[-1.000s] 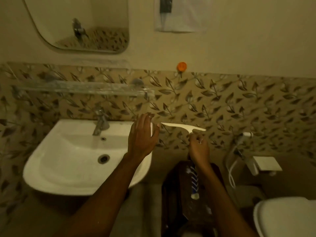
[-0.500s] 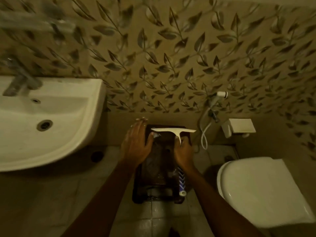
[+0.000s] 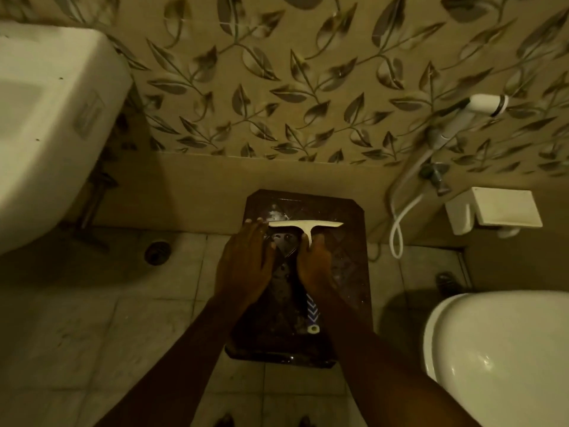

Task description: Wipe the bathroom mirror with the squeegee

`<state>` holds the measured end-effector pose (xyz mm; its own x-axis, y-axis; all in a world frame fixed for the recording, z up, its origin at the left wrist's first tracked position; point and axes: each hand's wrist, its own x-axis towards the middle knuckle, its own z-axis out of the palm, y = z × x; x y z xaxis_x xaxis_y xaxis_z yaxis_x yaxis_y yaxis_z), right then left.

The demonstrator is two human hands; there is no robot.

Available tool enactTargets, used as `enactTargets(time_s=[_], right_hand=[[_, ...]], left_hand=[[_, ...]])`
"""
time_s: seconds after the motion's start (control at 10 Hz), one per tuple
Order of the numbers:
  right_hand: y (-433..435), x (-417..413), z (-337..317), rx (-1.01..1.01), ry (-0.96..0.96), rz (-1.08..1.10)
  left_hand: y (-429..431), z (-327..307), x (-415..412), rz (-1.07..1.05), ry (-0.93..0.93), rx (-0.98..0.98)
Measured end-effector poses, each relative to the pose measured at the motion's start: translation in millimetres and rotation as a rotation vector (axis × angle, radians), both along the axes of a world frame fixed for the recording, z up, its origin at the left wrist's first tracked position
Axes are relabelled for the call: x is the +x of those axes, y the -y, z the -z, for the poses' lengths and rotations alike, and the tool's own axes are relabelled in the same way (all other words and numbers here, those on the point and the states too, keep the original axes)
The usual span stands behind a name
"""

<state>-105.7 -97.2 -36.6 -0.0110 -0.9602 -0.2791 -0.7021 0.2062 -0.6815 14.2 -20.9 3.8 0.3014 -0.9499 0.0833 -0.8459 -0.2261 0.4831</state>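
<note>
The white squeegee (image 3: 305, 224) lies low over a dark brown stool (image 3: 348, 266) on the floor, its blade crosswise and its blue-striped handle end pointing back toward me. My right hand (image 3: 314, 266) grips the handle just below the blade. My left hand (image 3: 244, 266) is beside it with straight fingers, fingertips near the blade's left end. The mirror is out of view.
A white washbasin (image 3: 46, 124) juts out at the left with its pipe below. A white toilet (image 3: 498, 355) stands at the right, with a hand sprayer (image 3: 483, 104), hose and a white paper holder (image 3: 495, 211) on the leaf-patterned wall. A floor drain (image 3: 157, 252) lies left of the stool.
My view dropped from the mirror and basin down to the floor. Both hands lowered the squeegee from in front of the wall to just over the stool.
</note>
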Motion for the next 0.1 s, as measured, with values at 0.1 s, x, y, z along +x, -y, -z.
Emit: enactTargets(time_s=[0.1], right_hand=[[0.5, -2.8, -0.5, -0.043, 0.089, 0.042]], left_hand=[[1.1, -2.2, -3.0, 0.0, 0.015, 0.033]])
